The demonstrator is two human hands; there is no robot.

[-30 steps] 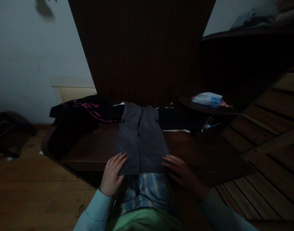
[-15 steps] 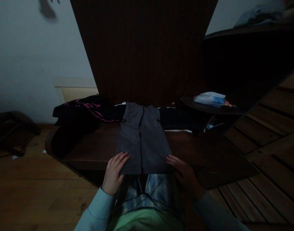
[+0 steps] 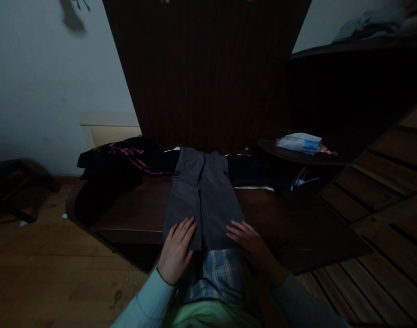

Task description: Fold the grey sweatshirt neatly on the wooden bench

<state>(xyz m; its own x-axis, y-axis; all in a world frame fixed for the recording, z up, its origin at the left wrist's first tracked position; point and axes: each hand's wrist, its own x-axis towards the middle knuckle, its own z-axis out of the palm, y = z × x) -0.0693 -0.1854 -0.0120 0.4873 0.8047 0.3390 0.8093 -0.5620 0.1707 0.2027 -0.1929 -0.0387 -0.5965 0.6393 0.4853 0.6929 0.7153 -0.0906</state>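
A pair of grey trousers (image 3: 217,200) lies flat across a dark wooden desk (image 3: 140,205), the two legs side by side and the hems at the front edge near me. My left hand (image 3: 177,246) rests flat on the lower left leg, fingers stretched forward. On the lower right leg lies my right hand (image 3: 252,246), its fingers extended and slightly apart. Neither hand grips the cloth. Beneath the upper part of the trousers, dark folded cloth (image 3: 251,171) shows on the right.
Black clothing with pink print (image 3: 126,152) is heaped on the desk's left end. A small curved shelf (image 3: 307,158) on the right bears a white and blue plastic packet (image 3: 299,143). Dark wooden slats (image 3: 386,228) stand at right, a stool (image 3: 20,187) at left.
Both hands have slid inward over the trouser legs, the left one to the right and the right one slightly left. The view has shifted a little.
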